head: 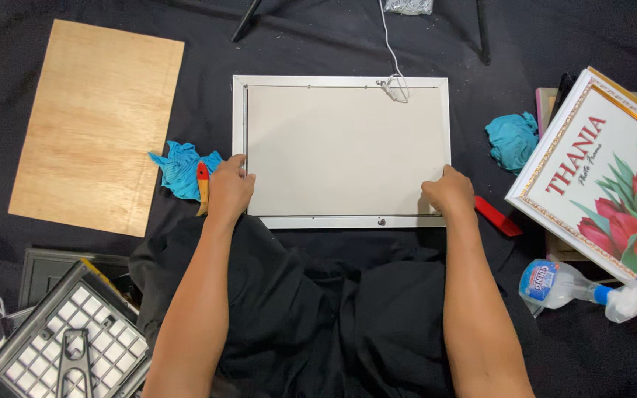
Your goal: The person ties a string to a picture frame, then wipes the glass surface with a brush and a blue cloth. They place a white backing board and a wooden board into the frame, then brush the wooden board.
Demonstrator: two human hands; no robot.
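- Picture frame (340, 151), face down on black cloth (318, 44), white backing board seated inside.
- Left hand (228, 188) flat on near-left corner, right hand (447, 193) on near-right; fingers pressing, gripping nothing.
- Step, seemingly: seating backing; next likely needs even pressure along edges.

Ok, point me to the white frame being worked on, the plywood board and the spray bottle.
white frame (340, 222), head view, on its bottom rail between the hands.
plywood board (97, 125), head view, on the middle of its face.
spray bottle (558, 284), head view, on its clear body, lying on its side.
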